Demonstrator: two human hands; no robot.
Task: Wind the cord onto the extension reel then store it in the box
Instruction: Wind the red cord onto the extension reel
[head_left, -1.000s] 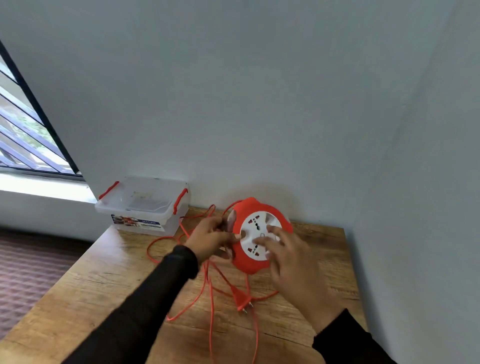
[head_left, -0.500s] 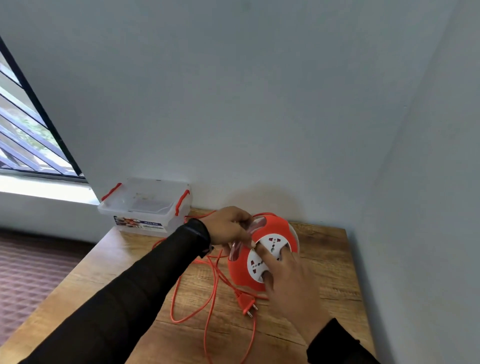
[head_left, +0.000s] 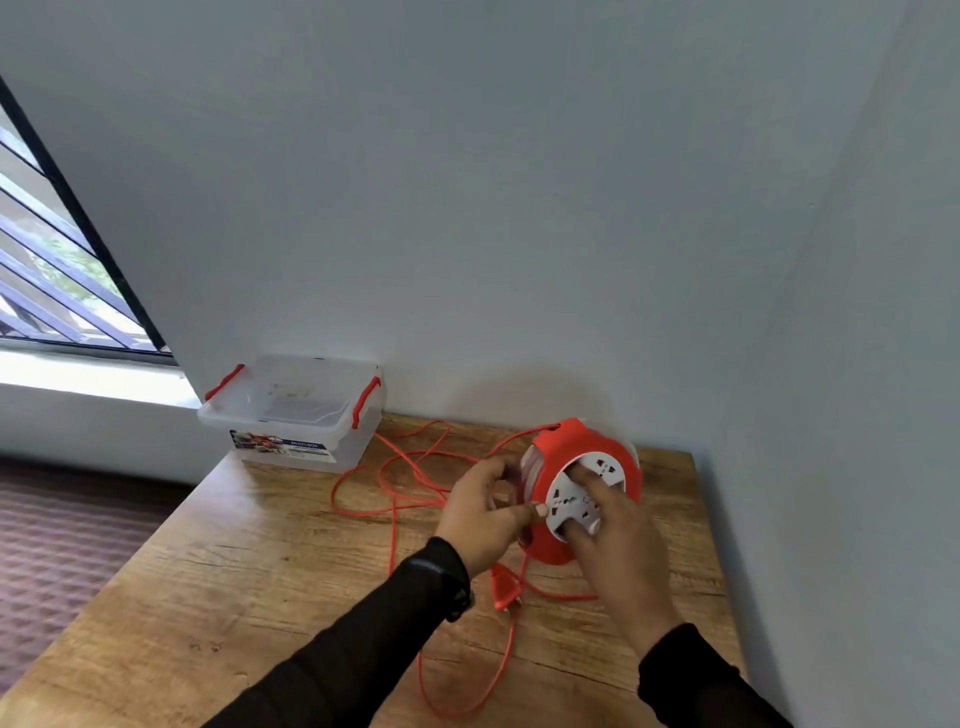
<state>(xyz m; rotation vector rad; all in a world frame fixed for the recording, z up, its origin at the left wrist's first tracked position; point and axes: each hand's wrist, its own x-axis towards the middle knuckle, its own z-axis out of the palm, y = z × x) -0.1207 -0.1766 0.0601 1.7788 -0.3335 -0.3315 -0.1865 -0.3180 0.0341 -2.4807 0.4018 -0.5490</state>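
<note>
Reel (head_left: 563, 457) upright between hands: left hand (head_left: 485, 514) pinching its rim, right hand (head_left: 613, 525) fingers hooked into white hub, loose cord (head_left: 400, 499) leftward

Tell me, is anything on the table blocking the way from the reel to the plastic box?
Only loose orange cord loops on the table between the reel and the box; nothing solid does.

We have just the one view, a wide-angle camera on the person's head, and we look forward and steeply down over both black sleeves onto a wooden table (head_left: 270, 587) pushed into a corner. We sit close above the near edge, the wall (head_left: 467, 208) fills the upper frame, and a window (head_left: 57, 280) cuts in at left.
</note>
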